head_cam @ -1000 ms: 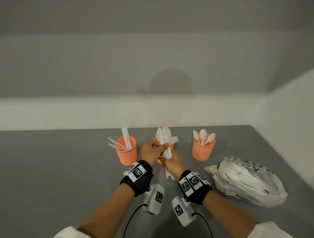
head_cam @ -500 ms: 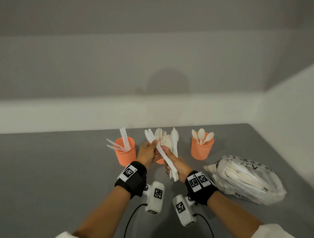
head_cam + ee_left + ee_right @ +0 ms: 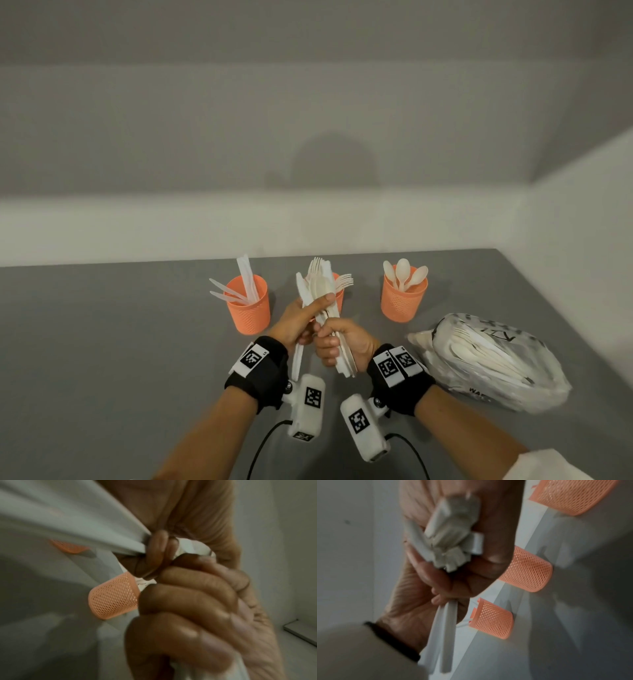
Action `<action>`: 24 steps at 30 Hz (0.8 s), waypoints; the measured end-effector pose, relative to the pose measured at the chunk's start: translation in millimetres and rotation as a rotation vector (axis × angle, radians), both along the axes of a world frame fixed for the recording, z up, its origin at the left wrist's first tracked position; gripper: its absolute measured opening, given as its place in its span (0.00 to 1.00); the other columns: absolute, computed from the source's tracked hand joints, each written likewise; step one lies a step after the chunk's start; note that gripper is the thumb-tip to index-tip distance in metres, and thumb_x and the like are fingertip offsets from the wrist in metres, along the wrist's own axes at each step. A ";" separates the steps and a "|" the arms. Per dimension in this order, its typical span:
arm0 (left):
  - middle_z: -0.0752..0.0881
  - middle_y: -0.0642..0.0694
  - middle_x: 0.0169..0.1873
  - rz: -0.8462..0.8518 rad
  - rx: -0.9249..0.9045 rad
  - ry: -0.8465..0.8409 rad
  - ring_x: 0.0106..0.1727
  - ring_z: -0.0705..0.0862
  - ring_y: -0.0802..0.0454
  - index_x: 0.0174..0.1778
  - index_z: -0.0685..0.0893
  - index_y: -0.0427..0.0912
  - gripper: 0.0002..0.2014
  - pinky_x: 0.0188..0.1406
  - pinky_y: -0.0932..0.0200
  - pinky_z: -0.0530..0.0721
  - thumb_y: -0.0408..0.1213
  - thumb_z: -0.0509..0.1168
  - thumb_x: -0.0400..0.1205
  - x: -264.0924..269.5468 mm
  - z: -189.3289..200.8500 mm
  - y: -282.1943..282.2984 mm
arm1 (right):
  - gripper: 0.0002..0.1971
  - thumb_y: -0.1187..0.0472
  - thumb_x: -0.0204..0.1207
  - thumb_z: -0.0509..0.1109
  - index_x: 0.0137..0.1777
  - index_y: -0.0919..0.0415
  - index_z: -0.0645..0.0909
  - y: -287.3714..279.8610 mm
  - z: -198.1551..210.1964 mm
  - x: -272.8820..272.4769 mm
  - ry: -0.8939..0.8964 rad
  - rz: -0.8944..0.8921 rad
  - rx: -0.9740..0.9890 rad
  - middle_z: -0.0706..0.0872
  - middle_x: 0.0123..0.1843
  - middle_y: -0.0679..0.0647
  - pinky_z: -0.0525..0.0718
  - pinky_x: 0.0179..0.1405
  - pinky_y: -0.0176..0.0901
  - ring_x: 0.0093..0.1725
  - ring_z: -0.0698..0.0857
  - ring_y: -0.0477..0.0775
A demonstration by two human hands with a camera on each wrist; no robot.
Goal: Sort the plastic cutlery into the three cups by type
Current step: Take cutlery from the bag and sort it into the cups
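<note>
Fingers (image 3: 327, 349) of R hand (image 3: 346, 344) curled tight round the lower handles of a mixed cutlery bundle (image 3: 318, 291), held upright-ish over the counter (image 3: 102, 342), in front of the middle cup (image 3: 339, 296). L hand (image 3: 296, 322) grips the same bundle higher up, thumb (image 3: 320, 301) pressed across the front, w/ one white handle sticking out below its palm. Hands touching at the knuckles. Bundle = forks, a spoon, a serrated knife, tips up. R wrist view: butt ends of handles (image 3: 452, 534) poke out of the fist, blurry. L wrist view: blurry, fingers (image 3: 188, 601) wrapped on white plastic.

3 orange mesh cups in a row at back of counter:
- left cup (image 3: 248, 305): knives
- middle cup: forks, mostly hidden behind bundle
- right cup (image 3: 404, 296): spoons

Plastic bag (image 3: 489, 363) w/ more cutlery lies on its side, right of hands, near right cup but apart.
</note>
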State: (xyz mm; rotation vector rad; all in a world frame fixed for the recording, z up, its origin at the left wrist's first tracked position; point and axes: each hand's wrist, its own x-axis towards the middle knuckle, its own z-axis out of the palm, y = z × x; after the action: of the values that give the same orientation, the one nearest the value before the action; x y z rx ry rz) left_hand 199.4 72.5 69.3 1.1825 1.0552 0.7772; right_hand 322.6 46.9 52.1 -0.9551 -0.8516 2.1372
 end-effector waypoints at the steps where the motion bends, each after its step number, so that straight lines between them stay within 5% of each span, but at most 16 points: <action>1: 0.71 0.50 0.13 0.010 0.009 0.005 0.12 0.63 0.60 0.25 0.74 0.42 0.18 0.11 0.70 0.59 0.45 0.68 0.77 -0.6 1.0 0.5 | 0.07 0.66 0.60 0.60 0.28 0.54 0.75 1.9 1.5 1.4 -0.013 0.060 -0.005 0.68 0.14 0.44 0.68 0.14 0.29 0.13 0.67 0.41; 4: 0.73 0.51 0.14 0.049 0.031 0.018 0.13 0.65 0.58 0.28 0.77 0.41 0.12 0.12 0.69 0.61 0.40 0.71 0.73 -2.2 6.2 3.1 | 0.02 0.63 0.64 0.59 0.32 0.55 0.72 3.4 8.3 2.3 -0.164 0.156 -0.012 0.70 0.16 0.45 0.67 0.13 0.29 0.13 0.67 0.41; 8: 0.83 0.48 0.25 0.209 0.050 0.071 0.24 0.81 0.55 0.39 0.82 0.38 0.02 0.19 0.67 0.75 0.30 0.68 0.73 4.7 15.3 7.3 | 0.06 0.64 0.76 0.65 0.38 0.59 0.77 4.7 4.9 -10.7 -0.412 -0.096 0.138 0.77 0.20 0.51 0.77 0.22 0.36 0.18 0.75 0.47; 13: 0.88 0.37 0.45 0.266 0.091 0.114 0.43 0.86 0.44 0.53 0.84 0.34 0.14 0.32 0.62 0.81 0.33 0.71 0.73 8.7 17.4 12.2 | 0.07 0.73 0.76 0.63 0.40 0.62 0.77 4.2 2.2 -16.9 -0.395 -0.263 0.271 0.76 0.20 0.53 0.81 0.25 0.41 0.19 0.76 0.48; 16: 0.88 0.42 0.35 0.163 0.086 0.048 0.32 0.86 0.52 0.51 0.83 0.34 0.15 0.19 0.69 0.76 0.41 0.72 0.75 8.9 20.9 9.1 | 0.06 0.71 0.77 0.63 0.42 0.61 0.76 1.9 6.8 -12.9 -0.330 -0.262 0.216 0.77 0.22 0.54 0.73 0.16 0.34 0.14 0.72 0.45; 19: 0.74 0.56 0.12 0.251 0.029 -0.042 0.11 0.69 0.62 0.32 0.77 0.41 0.16 0.11 0.71 0.63 0.48 0.66 0.79 2.8 21.6 4.9 | 0.04 0.70 0.78 0.64 0.44 0.62 0.75 4.4 7.2 -7.4 -0.276 -0.379 0.179 0.75 0.19 0.51 0.67 0.12 0.30 0.12 0.68 0.43; 24: 0.67 0.56 0.07 0.392 -0.003 -0.006 0.10 0.64 0.63 0.31 0.75 0.42 0.13 0.14 0.69 0.63 0.38 0.64 0.82 -4.7 8.3 6.9 | 0.05 0.62 0.76 0.71 0.46 0.62 0.77 8.1 0.2 3.1 -0.283 -0.540 0.225 0.73 0.18 0.47 0.68 0.13 0.32 0.14 0.68 0.43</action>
State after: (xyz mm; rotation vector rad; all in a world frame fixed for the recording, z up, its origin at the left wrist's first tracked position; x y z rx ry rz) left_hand 194.7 79.4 77.6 0.9802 1.3025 1.0798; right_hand 325.7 55.0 52.3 -1.2215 -0.8296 1.4408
